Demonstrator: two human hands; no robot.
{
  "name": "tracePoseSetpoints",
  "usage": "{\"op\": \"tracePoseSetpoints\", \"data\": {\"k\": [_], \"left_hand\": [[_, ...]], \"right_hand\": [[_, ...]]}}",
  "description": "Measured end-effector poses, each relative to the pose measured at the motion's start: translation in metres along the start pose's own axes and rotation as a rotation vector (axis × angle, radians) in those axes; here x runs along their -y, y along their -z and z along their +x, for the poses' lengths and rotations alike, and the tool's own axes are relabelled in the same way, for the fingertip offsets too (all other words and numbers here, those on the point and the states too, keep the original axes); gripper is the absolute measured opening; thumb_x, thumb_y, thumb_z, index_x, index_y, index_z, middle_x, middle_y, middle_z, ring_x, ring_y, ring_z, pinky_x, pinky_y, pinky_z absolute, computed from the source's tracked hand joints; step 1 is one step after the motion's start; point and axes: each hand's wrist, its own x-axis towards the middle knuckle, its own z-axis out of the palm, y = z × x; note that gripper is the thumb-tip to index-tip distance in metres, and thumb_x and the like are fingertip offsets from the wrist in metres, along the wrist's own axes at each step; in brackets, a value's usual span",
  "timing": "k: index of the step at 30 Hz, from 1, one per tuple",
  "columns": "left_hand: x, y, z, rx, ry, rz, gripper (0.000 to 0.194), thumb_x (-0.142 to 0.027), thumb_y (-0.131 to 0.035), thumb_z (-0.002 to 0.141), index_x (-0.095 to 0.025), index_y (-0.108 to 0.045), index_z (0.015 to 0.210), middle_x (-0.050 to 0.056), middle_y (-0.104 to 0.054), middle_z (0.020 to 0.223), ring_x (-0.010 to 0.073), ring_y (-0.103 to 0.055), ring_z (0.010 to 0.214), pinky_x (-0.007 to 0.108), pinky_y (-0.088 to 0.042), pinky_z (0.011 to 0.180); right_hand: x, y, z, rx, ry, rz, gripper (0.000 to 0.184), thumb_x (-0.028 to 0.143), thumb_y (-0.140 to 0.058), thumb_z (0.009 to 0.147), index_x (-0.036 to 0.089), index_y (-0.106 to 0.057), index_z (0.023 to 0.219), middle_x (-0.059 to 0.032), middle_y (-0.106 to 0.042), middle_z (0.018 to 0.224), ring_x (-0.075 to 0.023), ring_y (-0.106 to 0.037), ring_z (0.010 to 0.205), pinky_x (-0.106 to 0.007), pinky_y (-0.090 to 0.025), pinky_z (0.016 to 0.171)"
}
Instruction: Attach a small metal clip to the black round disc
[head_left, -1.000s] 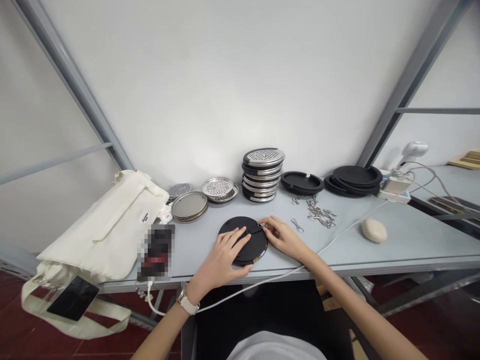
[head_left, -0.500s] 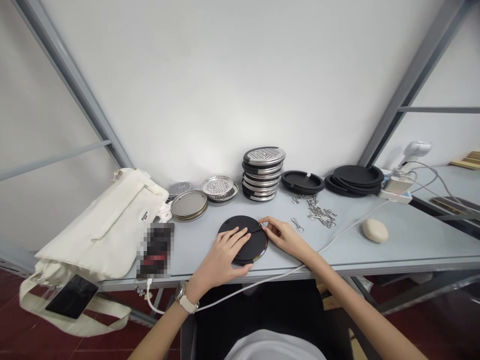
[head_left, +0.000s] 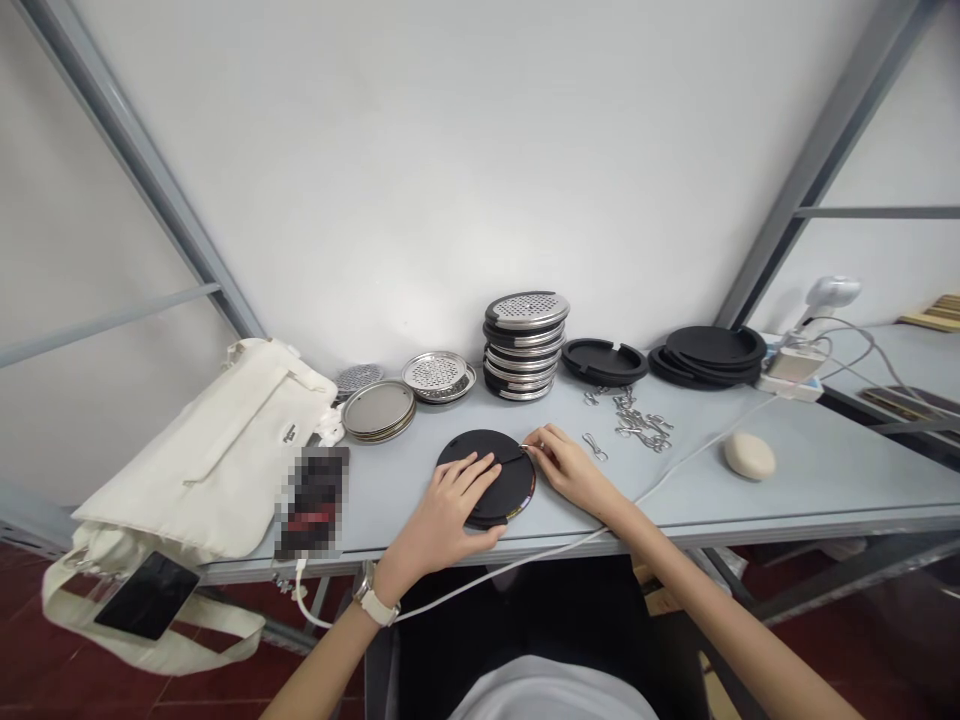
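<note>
Left hand (head_left: 448, 510) atop black disc (head_left: 514, 482); right hand (head_left: 571, 470) touching its edge.

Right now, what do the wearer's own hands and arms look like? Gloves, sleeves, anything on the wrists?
Both are bare: no gloves, and no sleeves on the visible forearms. The left hand has a watch at its wrist, with a pale cream strap and a silvery metal part. The right hand shows nothing worn at the wrist. No markings legible.

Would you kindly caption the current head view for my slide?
Left hand rests on a black disc; right hand holds a small metal piece at its edge.
</note>
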Motion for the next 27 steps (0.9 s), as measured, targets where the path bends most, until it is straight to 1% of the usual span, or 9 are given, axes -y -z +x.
{"op": "tracePoseSetpoints", "data": {"k": [3,7,11,13,15,17,20,27], "left_hand": [[0.0,-0.0004,0.0,0.003,0.003,-0.001,0.068,-0.039,-0.06,0.083,-0.023,-0.035,0.143,0.007,-0.038,0.149,0.0262,-0.033,0.137,0.044,-0.03,0.111],[-0.0006,0.0,0.0003,0.01,0.004,-0.008,0.067,-0.039,-0.059,0.084,-0.022,-0.035,0.144,0.007,-0.037,0.15,0.0265,-0.033,0.138,0.044,-0.03,0.111],[-0.0008,0.0007,0.0004,0.016,0.001,-0.016,0.068,-0.039,-0.06,0.084,-0.023,-0.034,0.144,0.007,-0.037,0.149,0.0269,-0.032,0.138,0.045,-0.03,0.111],[-0.0006,0.0008,0.0004,0.009,0.002,-0.017,0.068,-0.039,-0.06,0.083,-0.023,-0.034,0.144,0.007,-0.038,0.149,0.0266,-0.032,0.138,0.045,-0.03,0.111],[-0.0003,0.0007,0.0003,0.001,-0.001,-0.018,0.068,-0.039,-0.06,0.083,-0.023,-0.034,0.144,0.007,-0.038,0.149,0.0268,-0.032,0.138,0.045,-0.031,0.111],[-0.0001,0.0007,0.0003,-0.001,-0.007,-0.019,0.068,-0.039,-0.06,0.083,-0.023,-0.034,0.145,0.008,-0.039,0.149,0.0273,-0.032,0.138,0.046,-0.031,0.11],[-0.0003,0.0007,0.0005,0.007,-0.008,-0.022,0.067,-0.039,-0.059,0.084,-0.023,-0.034,0.145,0.008,-0.038,0.149,0.0275,-0.032,0.138,0.046,-0.03,0.11],[-0.0005,0.0006,0.0005,0.003,-0.008,-0.014,0.068,-0.038,-0.06,0.083,-0.023,-0.035,0.144,0.008,-0.039,0.148,0.0269,-0.033,0.137,0.045,-0.031,0.11]], "right_hand": [[0.0012,0.0012,0.0005,0.003,0.01,0.013,0.022,0.023,-0.037,0.097,0.019,-0.059,0.097,-0.0078,-0.057,0.093,-0.0184,-0.059,0.082,-0.031,-0.048,0.079],[0.003,0.0011,0.0004,-0.003,0.009,0.043,0.022,0.021,-0.038,0.096,0.02,-0.058,0.106,-0.008,-0.063,0.098,-0.0192,-0.061,0.085,-0.032,-0.048,0.081],[0.0038,0.0006,0.0002,0.022,0.019,0.049,0.026,0.021,-0.037,0.096,0.021,-0.058,0.111,-0.0084,-0.065,0.103,-0.0202,-0.062,0.092,-0.032,-0.048,0.082],[0.0037,0.0001,-0.0001,0.039,-0.004,0.047,0.026,0.023,-0.037,0.096,0.02,-0.058,0.111,-0.0084,-0.066,0.1,-0.0197,-0.062,0.087,-0.032,-0.048,0.078],[0.0032,-0.0005,-0.0006,0.064,-0.046,0.051,0.026,0.025,-0.039,0.095,0.018,-0.057,0.112,-0.0066,-0.066,0.087,-0.0181,-0.061,0.073,-0.03,-0.047,0.069],[0.0025,-0.0009,-0.0011,0.087,-0.078,0.064,0.027,0.028,-0.041,0.094,0.017,-0.056,0.114,-0.0035,-0.063,0.075,-0.0166,-0.057,0.063,-0.028,-0.046,0.062],[0.0018,-0.0004,-0.0013,0.099,-0.097,0.084,0.027,0.03,-0.042,0.093,0.016,-0.055,0.113,-0.0015,-0.06,0.071,-0.0157,-0.054,0.06,-0.027,-0.044,0.058],[0.0029,0.0028,0.0002,0.126,-0.102,0.091,0.027,0.031,-0.041,0.094,0.017,-0.055,0.113,0.0013,-0.055,0.068,-0.0138,-0.051,0.057,-0.025,-0.04,0.057]]}}
